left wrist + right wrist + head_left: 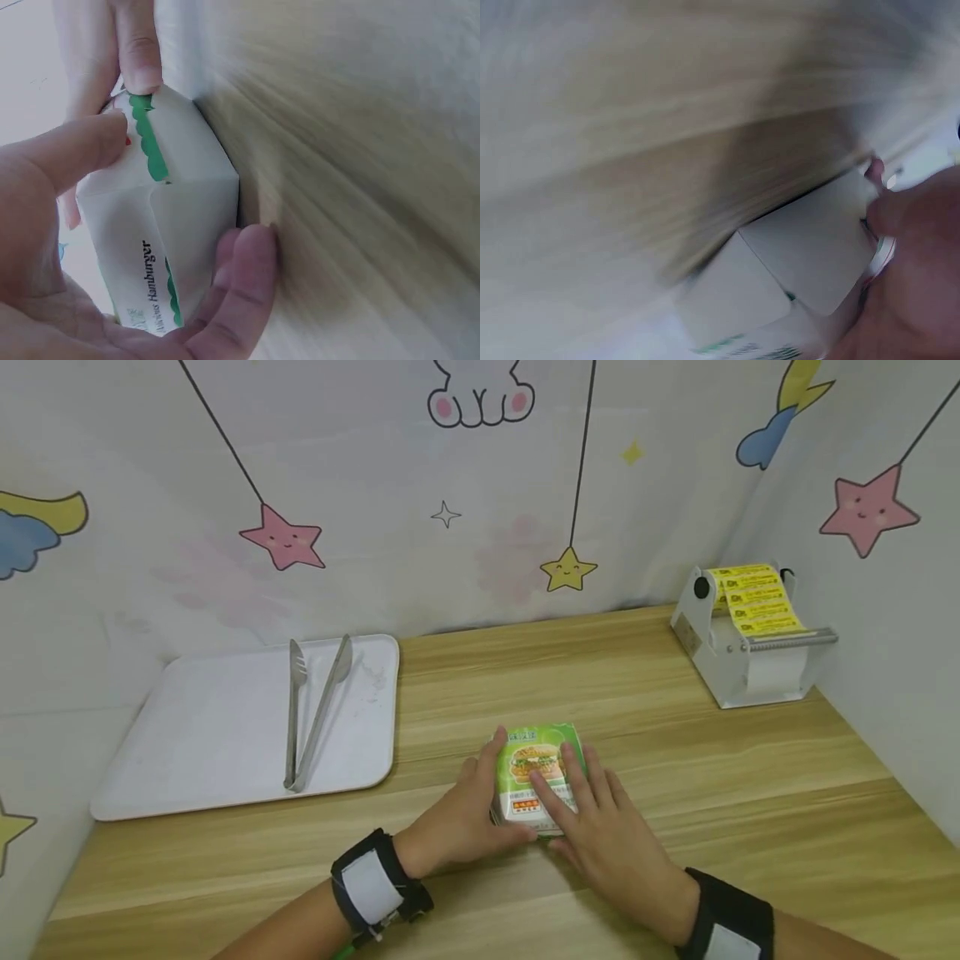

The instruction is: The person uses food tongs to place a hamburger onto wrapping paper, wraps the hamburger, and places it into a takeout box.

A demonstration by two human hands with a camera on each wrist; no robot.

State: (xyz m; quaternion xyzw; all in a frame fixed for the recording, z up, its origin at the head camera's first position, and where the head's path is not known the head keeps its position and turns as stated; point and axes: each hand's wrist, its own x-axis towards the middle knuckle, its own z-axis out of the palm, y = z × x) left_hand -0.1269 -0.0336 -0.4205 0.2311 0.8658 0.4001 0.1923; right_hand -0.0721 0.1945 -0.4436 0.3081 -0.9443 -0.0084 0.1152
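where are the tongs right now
In the head view the tongs lie on the white tray at the table's left, well apart from both hands.

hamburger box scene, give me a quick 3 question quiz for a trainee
1. True or false: the tongs lie on the white tray.
2. Multiple choice: where does the label dispenser stand? A) on the tray B) at the table's far right corner C) beside the left hand
3. Short answer: how does the right hand meet the hamburger box?

Key
1. True.
2. B.
3. Its straight fingers lie flat on the box top, while the left hand holds the box's left side with thumb and fingers curled round it, as the left wrist view shows.
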